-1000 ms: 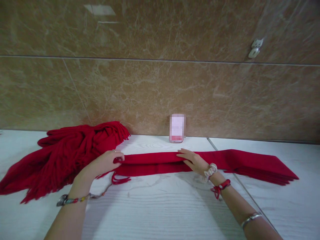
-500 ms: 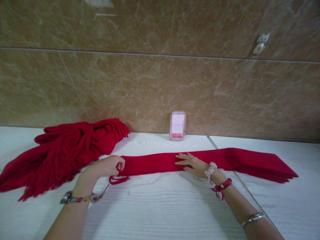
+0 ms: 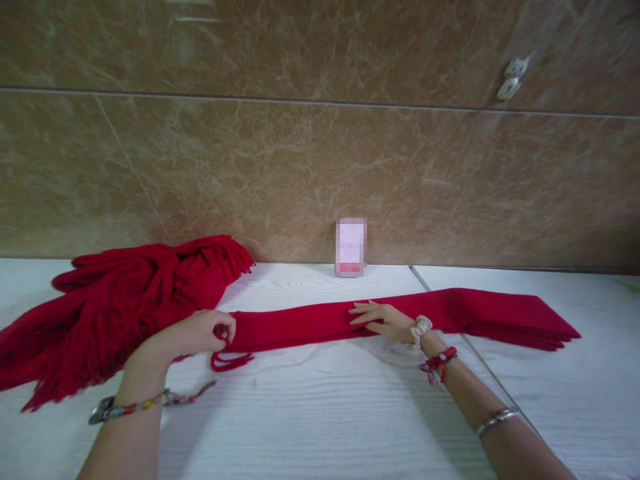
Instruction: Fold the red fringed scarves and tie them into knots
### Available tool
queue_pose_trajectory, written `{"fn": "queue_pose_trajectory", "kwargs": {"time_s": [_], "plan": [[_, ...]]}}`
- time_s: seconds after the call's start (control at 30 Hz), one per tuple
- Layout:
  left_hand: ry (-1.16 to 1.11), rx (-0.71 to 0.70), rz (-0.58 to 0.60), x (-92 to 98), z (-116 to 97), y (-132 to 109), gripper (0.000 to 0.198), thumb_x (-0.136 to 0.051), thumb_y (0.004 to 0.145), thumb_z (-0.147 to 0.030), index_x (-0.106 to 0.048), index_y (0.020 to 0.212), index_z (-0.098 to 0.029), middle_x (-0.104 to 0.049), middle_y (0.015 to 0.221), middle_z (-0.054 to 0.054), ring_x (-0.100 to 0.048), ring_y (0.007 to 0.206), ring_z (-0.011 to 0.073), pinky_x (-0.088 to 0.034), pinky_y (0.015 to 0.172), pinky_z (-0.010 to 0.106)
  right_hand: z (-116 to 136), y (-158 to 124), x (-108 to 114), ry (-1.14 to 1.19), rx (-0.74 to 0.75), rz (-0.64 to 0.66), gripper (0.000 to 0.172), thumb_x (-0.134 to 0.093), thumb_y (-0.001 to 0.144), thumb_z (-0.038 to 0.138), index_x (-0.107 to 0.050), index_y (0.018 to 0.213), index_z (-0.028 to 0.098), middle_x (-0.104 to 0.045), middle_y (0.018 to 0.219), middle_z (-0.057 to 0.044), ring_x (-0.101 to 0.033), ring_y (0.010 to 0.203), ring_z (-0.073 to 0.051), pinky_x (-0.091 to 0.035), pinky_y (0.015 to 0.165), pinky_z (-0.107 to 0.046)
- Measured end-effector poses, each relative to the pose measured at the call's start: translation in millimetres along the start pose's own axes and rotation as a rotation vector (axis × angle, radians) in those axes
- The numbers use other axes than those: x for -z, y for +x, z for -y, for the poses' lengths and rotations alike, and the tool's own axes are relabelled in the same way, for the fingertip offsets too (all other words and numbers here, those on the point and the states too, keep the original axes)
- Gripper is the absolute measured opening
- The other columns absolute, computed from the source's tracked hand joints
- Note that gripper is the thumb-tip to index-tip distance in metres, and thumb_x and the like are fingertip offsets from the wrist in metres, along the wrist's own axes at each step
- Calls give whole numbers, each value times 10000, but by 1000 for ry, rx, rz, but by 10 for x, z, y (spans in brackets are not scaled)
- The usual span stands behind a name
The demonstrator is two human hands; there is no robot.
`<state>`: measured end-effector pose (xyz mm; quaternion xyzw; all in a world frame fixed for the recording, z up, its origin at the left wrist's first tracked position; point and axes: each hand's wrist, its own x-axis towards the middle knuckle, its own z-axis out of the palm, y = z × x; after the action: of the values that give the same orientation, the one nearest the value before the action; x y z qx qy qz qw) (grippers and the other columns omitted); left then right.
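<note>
A red scarf (image 3: 300,325), folded into a long narrow strip, lies across the white wood-grain surface. Its layered edges show at the right end, and a few fringe strands stick out near the left end. My left hand (image 3: 213,330) is closed in a pinch on that left end. Flat on the middle of the strip rests my right hand (image 3: 385,320), fingers stretched out and slightly spread. A second red fringed scarf (image 3: 150,287) lies in a loose heap to the left, partly behind my left forearm.
A small upright pinkish object (image 3: 351,247), blurred out, stands against the brown marbled tile wall (image 3: 280,173). A white cat-shaped hook (image 3: 513,79) is fixed to the wall at upper right. A seam (image 3: 493,373) crosses the white surface (image 3: 300,420) on the right.
The view has shifted slightly. My left hand stays pinched at the scarf's left end, its wrist turned a little outward. My right hand remains flat on the strip.
</note>
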<state>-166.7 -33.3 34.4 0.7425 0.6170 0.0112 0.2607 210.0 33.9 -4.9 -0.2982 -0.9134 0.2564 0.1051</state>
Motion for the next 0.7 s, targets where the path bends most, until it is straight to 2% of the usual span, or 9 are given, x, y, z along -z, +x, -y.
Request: {"fn": "queue_pose_trajectory", "kwargs": {"time_s": [0.13, 0.27, 0.33, 0.43, 0.47, 0.5, 0.53, 0.6, 0.7], "plan": [[49, 29, 50, -65, 35, 37, 202, -413, 456, -151, -557, 596, -173, -567, 610, -19, -516, 621, 155, -368, 545, 217, 62, -13, -7, -66, -33, 22, 356, -469, 742, 132, -627, 1046, 230, -476, 1266, -56, -327, 1232, -225, -199, 1030, -478], [-20, -17, 11, -18, -29, 10, 172, -527, 559, -255, -584, 697, -171, -578, 656, -12, -534, 650, 161, -410, 579, 228, 146, -19, -13, -84, -14, -24, 298, -489, 790, 275, -621, 1053, 226, -486, 1256, -65, -355, 1216, -223, -212, 1028, -467], [30, -85, -128, -10, -115, 39, 250, -521, 656, -364, -606, 789, -170, -608, 748, 19, -551, 721, 184, -435, 662, 274, 182, 5, -36, -97, -22, -87, 315, -444, 825, 320, -612, 1070, 214, -494, 1248, -75, -373, 1204, -216, -224, 1024, -455], [175, -240, -455, -130, -305, 174, 325, -449, 775, -400, -605, 940, -169, -598, 990, 76, -519, 951, 225, -378, 870, 361, 242, 80, -122, -188, -86, -148, 366, -396, 853, 328, -539, 1168, 210, -464, 1275, -84, -321, 1235, -227, -192, 1023, -488], [207, -301, -521, -207, -375, 230, 340, -432, 801, -392, -587, 1008, -171, -561, 1091, 89, -476, 1041, 229, -339, 924, 373, 266, 109, -162, -229, -109, -147, 386, -392, 856, 326, -500, 1209, 213, -436, 1299, -85, -288, 1251, -234, -170, 1022, -507], [223, -358, -539, -295, -444, 283, 364, -416, 823, -388, -553, 1086, -177, -500, 1197, 97, -419, 1122, 227, -308, 959, 374, 291, 137, -204, -270, -127, -135, 405, -391, 858, 326, -460, 1243, 220, -403, 1323, -83, -258, 1264, -241, -152, 1018, -524], [233, -407, -513, -385, -508, 328, 394, -397, 843, -392, -506, 1163, -189, -419, 1291, 97, -349, 1192, 225, -280, 984, 373, 317, 161, -244, -310, -140, -114, 419, -388, 860, 329, -426, 1266, 231, -370, 1346, -78, -234, 1272, -247, -141, 1013, -539], [260, -475, -375, -543, -612, 386, 454, -374, 859, -432, -399, 1270, -240, -262, 1403, 74, -206, 1278, 231, -227, 1015, 393, 363, 193, -310, -381, -152, -55, 430, -377, 867, 346, -384, 1289, 264, -313, 1378, -60, -202, 1282, -257, -133, 1001, -562], [318, -529, -138, -655, -694, 393, 500, -355, 844, -523, -295, 1311, -355, -165, 1442, 19, -75, 1311, 260, -121, 1030, 477, 409, 198, -343, -438, -160, 18, 421, -323, 887, 360, -351, 1302, 297, -273, 1397, -31, -180, 1288, -255, -138, 995, -570]]}}
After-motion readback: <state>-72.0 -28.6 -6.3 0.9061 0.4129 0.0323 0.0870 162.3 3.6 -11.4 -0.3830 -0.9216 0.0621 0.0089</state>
